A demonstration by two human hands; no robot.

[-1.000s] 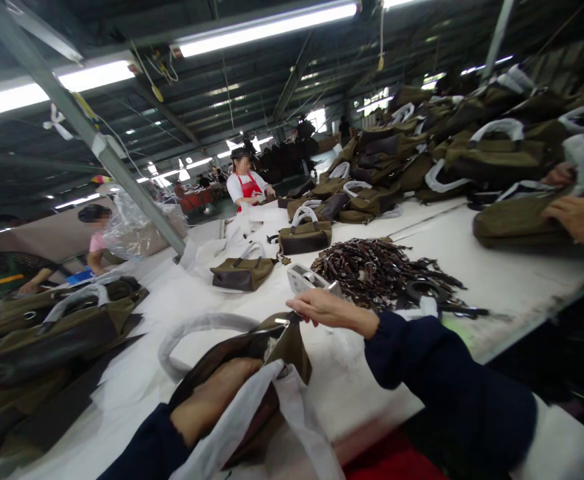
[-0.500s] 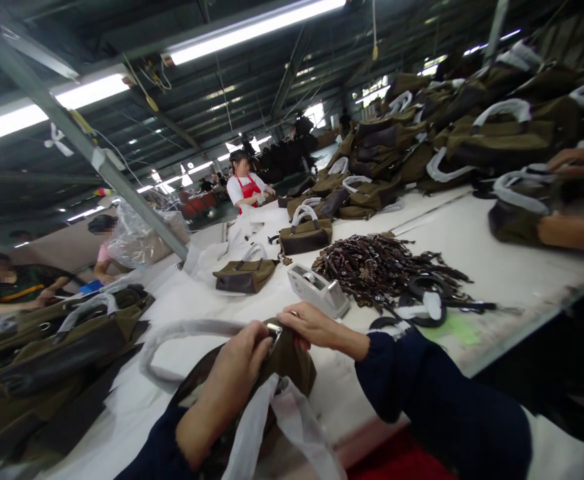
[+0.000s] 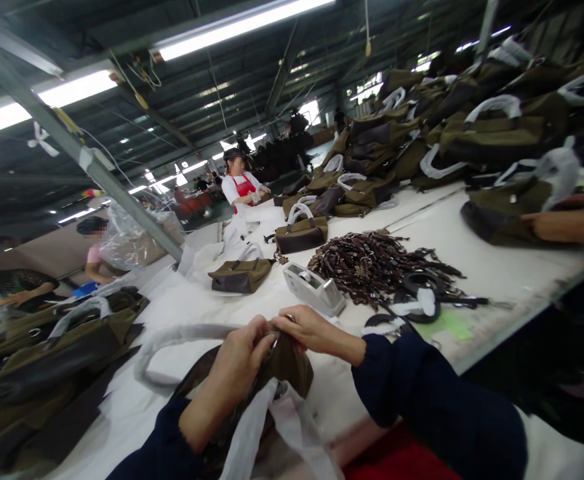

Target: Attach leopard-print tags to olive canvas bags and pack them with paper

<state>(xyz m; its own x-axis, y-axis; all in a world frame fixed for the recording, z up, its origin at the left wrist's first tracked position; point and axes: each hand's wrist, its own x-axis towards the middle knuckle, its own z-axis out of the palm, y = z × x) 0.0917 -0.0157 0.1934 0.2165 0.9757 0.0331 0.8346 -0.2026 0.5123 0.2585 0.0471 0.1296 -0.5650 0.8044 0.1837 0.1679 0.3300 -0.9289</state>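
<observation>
An olive bag sits at the near edge of the white table, directly before the wearer, its top parted on the left side. The left hand lies over the opening with thumb and fingers drawn together at the top edge, gripping the bag near its far end; exactly which bit they pinch is hidden. The right hand meets it there, thumb and fingertips closed on the bag's end corner, almost touching the left fingers. One white-wrapped handle arches out on the left, and a second wrapped handle hangs toward the wearer. Just beyond the hands stands a pale tape dispenser, with a heap of dark brown straps beside it and black rings to its right. Farther off are two smaller-looking bags, while stacked bags fill the left side and a large mound of bags the right. At the right edge a co-worker's hands touch another bag; across the table stands a person in a red apron.
</observation>
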